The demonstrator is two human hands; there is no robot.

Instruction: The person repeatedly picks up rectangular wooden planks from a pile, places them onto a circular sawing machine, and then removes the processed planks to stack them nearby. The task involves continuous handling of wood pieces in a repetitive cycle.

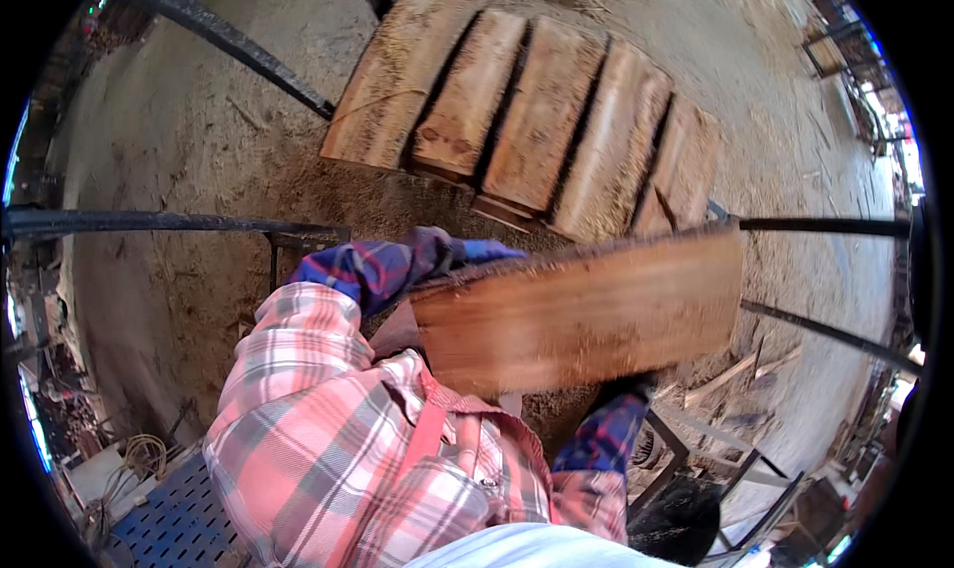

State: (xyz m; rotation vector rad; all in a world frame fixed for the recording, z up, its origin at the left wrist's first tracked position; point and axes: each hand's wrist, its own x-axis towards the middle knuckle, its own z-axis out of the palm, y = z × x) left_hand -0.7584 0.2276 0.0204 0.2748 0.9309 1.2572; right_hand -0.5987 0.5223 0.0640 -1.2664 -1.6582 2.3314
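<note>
A thick wooden slab (586, 305) with a rough bark edge is held in front of my body, its broad sawn face toward me and its right end slightly higher. My left hand (487, 252) reaches round its far edge near the left end; the fingers are mostly hidden. Beneath the near edge, toward the right, my right hand (634, 381) grips from below in something dark, largely covered by the slab. Both forearms wear blue and red plaid sleeves. Just beyond lies a row of similar wooden slabs (542, 111), side by side and strewn with sawdust.
Dark metal bars (243, 51) stick out at the far left, with another bar (129, 222) at left and bars (825, 227) at right. Sawdust and wood scraps cover the floor (189, 161). A blue perforated panel (184, 513) is at lower left, a metal frame (686, 449) at lower right.
</note>
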